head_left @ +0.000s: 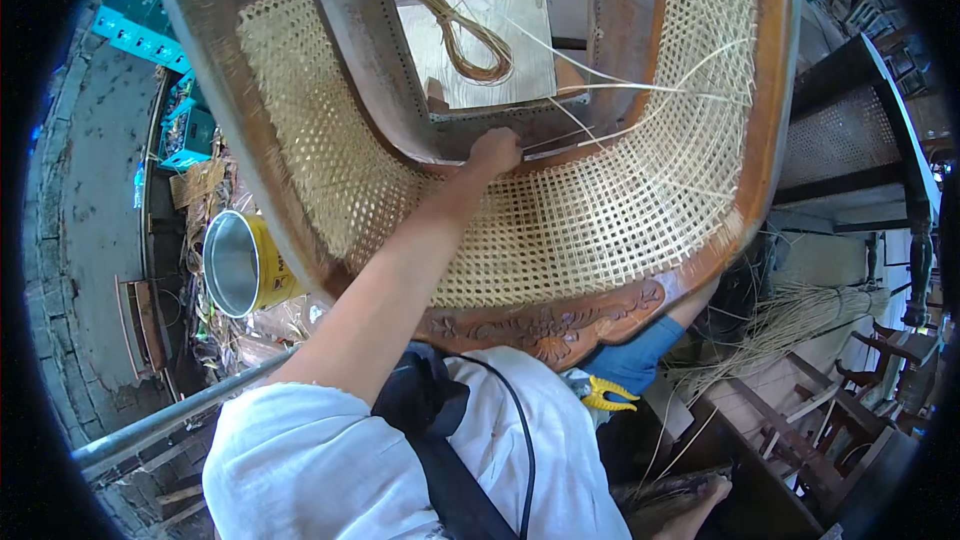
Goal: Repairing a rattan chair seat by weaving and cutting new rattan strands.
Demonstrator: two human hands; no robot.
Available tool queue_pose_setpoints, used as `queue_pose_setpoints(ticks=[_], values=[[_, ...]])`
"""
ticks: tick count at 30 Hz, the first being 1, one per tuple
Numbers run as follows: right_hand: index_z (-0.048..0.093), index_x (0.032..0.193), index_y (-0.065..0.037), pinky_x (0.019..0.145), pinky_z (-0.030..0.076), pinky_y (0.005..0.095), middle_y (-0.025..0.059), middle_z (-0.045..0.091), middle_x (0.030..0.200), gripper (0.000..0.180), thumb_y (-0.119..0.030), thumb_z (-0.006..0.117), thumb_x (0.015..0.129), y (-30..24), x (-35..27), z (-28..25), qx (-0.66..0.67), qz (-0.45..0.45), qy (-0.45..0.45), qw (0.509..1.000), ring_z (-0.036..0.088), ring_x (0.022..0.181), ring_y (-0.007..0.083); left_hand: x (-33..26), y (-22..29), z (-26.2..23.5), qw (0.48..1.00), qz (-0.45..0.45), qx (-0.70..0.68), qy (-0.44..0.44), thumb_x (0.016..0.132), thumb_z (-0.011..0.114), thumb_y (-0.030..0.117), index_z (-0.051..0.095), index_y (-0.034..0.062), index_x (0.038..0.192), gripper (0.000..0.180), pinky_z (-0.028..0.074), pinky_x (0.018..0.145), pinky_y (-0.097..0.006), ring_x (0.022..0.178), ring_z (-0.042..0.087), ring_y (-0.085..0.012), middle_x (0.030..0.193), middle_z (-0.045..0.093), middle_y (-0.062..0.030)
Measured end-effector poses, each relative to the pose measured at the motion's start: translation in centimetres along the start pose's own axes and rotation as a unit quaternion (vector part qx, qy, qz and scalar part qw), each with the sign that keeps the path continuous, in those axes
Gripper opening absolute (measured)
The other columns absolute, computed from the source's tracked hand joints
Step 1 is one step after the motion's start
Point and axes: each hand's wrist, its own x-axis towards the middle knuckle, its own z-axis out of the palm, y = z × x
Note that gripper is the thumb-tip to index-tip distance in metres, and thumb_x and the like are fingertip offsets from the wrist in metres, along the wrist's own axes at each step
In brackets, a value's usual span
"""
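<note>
My left hand [497, 152] is closed at the inner edge of a carved wooden chair frame [560, 332], with thin pale strands running rightward from its fingers. It seems to grip a cane strand [560, 147]; the fingertips are mostly hidden. Below and around my forearm spreads the woven cane panel [560, 240], a U-shaped open mesh filling the frame. Several loose cane ends cross its right arm. A looped bundle of cane [470, 40] hangs over the frame opening, in front of a pale flat board [520, 15]. My right hand is out of sight.
A yellow bucket [268, 265] stands left of the frame among scraps, with teal crates [140, 10] farther off. A metal rail [180, 418] runs at lower left. Yellow-handled pliers [608, 395] lie by my lap. Cane strands [800, 325] and wooden chair parts [850, 430] lie at right.
</note>
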Motion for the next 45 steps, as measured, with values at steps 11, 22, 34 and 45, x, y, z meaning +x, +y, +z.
queue_pose_setpoints(ticks=[11,22,34,45], values=[[0.057,0.106,-0.009,0.053,0.050,0.0324,0.0059,0.059,0.087,0.027,-0.024,0.067,0.086,-6.7,-5.6,-4.9,0.083,-0.008,-0.048,0.995,0.057,0.071,0.0159,4.5,1.1,3.5,0.983,0.077,0.163,-0.033,0.086,0.058,0.017,0.071,0.0017,0.091,0.020,0.056,0.075,-0.047,0.091,0.069,-0.0354,0.096,0.070,-0.0195],[0.046,0.134,0.006,0.042,0.035,0.0202,0.0047,0.052,0.071,0.052,-0.008,0.060,0.085,-34.8,-33.5,1.8,0.359,-0.126,-0.601,0.703,0.046,0.052,0.0089,-11.7,11.8,-10.6,0.918,0.206,-0.159,-0.298,0.089,0.064,0.020,0.070,0.0069,0.104,0.020,0.054,0.057,-0.031,0.066,0.067,-0.0160,0.078,0.071,-0.0079],[0.054,0.084,-0.010,0.038,0.034,0.0191,0.0001,0.050,0.067,0.017,-0.025,0.059,0.093,-39.5,-34.7,-0.5,0.611,-0.247,-0.404,0.635,0.047,0.049,0.0067,-25.6,13.5,-15.1,0.931,0.178,-0.246,-0.203,0.089,0.067,0.015,0.073,0.0020,0.101,0.018,0.052,0.053,-0.023,0.063,0.061,-0.0083,0.083,0.070,-0.0049],[0.053,0.118,-0.004,0.043,0.034,0.0182,0.0000,0.052,0.077,0.030,-0.026,0.055,0.098,-38.8,-26.4,-7.4,0.650,-0.307,-0.403,0.567,0.046,0.058,0.0055,-27.9,12.0,-18.8,0.881,0.109,-0.390,-0.245,0.091,0.068,0.017,0.070,0.0022,0.094,0.015,0.044,0.052,-0.019,0.057,0.052,-0.0030,0.070,0.060,0.0039]])
